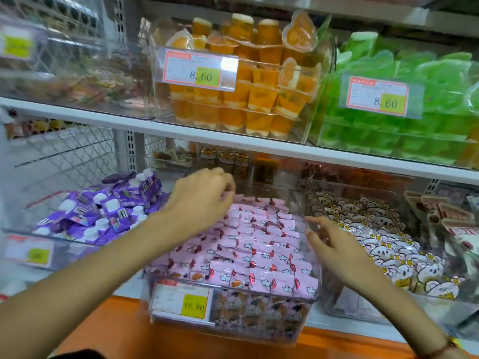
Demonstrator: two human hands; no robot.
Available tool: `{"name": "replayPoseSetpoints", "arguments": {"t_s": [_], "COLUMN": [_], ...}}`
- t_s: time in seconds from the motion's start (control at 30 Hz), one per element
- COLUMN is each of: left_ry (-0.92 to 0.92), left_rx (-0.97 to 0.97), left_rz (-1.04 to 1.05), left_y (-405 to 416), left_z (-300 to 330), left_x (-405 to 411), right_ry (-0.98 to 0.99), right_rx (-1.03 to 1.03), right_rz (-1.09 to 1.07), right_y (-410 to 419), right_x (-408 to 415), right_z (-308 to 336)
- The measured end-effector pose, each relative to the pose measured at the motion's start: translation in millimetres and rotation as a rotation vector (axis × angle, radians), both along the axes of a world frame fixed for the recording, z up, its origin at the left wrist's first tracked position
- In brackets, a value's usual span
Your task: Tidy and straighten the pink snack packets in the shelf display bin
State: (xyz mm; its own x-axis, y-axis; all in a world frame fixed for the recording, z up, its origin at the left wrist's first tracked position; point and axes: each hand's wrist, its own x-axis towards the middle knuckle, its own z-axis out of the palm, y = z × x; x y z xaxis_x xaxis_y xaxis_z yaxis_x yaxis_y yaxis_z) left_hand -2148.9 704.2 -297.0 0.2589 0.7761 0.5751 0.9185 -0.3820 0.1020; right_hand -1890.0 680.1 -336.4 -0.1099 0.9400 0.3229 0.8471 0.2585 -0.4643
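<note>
Several pink snack packets (259,244) lie in neat rows inside a clear plastic display bin (315,265) on the lower shelf, with a price tag (182,300) on its front. My left hand (199,200) hovers over the far left part of the packets, fingers curled down toward them; whether it holds a packet is hidden. My right hand (331,242) rests at the bin's right wall, fingers relaxed and spread along the rim.
A bin of purple pouches (103,211) stands to the left, a bin of white cartoon packets (383,242) to the right. The shelf above carries orange jelly cups (246,99) and green jellies (404,99). An orange ledge (129,330) runs below.
</note>
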Motion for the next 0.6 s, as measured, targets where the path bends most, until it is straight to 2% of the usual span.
{"name": "replayPoseSetpoints", "arguments": {"t_s": [0.07, 0.13, 0.23, 0.3, 0.5, 0.6], "left_ry": [0.017, 0.01, 0.018, 0.009, 0.026, 0.085], "left_rx": [0.011, -0.08, -0.3, -0.375, -0.366, -0.258], "left_rz": [0.157, 0.274, 0.297, 0.292, 0.366, 0.396], "left_y": [-18.8, -31.9, -43.1, -42.2, -16.4, -14.9], "left_z": [5.0, 1.9, -15.4, -27.8, -32.6, -39.3], "left_x": [-38.7, -63.5, -75.1, -75.3, -69.9, -67.1], "right_ry": [-0.082, -0.125, -0.128, -0.154, -0.269, -0.289], "right_rx": [0.009, -0.018, -0.104, -0.156, -0.296, -0.287], "right_rz": [-0.032, -0.056, -0.094, -0.115, -0.137, -0.157], "right_y": [3.7, 7.6, 12.9, 16.3, 28.1, 31.4], "right_x": [-0.9, -3.0, -8.2, -11.4, -23.5, -26.8], "right_z": [5.3, 11.6, 21.2, 24.7, 32.9, 38.1]}}
